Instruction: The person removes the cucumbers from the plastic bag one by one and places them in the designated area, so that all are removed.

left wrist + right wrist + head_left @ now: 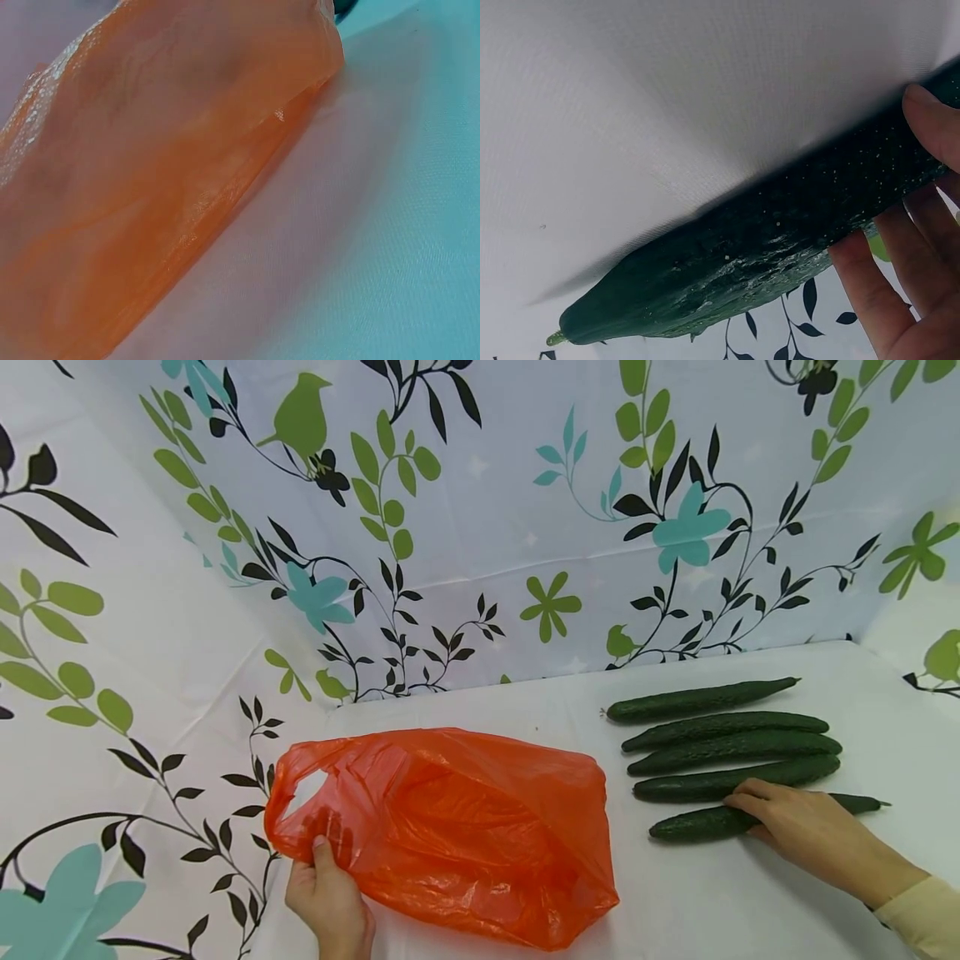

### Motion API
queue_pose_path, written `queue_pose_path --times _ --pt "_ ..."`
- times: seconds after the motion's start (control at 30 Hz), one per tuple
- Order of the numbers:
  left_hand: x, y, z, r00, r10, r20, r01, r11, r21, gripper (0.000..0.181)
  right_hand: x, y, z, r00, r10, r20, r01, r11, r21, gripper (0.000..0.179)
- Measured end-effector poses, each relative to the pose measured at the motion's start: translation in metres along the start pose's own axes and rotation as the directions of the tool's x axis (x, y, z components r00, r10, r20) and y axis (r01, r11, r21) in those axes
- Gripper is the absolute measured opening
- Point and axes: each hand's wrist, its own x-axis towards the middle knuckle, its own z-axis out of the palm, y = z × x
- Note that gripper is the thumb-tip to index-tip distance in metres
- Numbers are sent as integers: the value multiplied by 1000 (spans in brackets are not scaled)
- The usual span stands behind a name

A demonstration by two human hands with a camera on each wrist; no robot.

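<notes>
My left hand (330, 897) pinches an orange-red plastic bag (480, 835) near its handle hole at the left end, with the thumb on top and the other fingers showing through the film. In the left wrist view the bag's side (172, 180) fills most of the picture, and the hand is hidden. On the right, my right hand (806, 828) grips the nearest dark green cucumber (690, 825) around its middle. The right wrist view shows thumb and fingers (874, 289) on opposite sides of that cucumber, its stem end pointing lower left.
Several more cucumbers (735, 747) lie side by side just beyond the held one, to the right of the bag. Everything rests on a white-covered table (555, 706). A cloth (480, 527) printed with leaves, birds and flowers hangs behind and at the sides.
</notes>
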Motion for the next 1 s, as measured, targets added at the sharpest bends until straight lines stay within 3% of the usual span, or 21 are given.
queue_pose_path --times 0.47,0.73,1.0 --pt "5 -1 10 999 -34 14 34 999 -36 43 1 -6 -9 996 74 55 -75 997 20 50" --pt "15 3 12 999 -52 -13 49 977 -206 39 9 -10 -18 997 76 27 -77 996 33 51" --pt "27 11 14 993 -111 -49 91 949 -302 38 28 -10 -37 997 72 -15 -72 997 30 48"
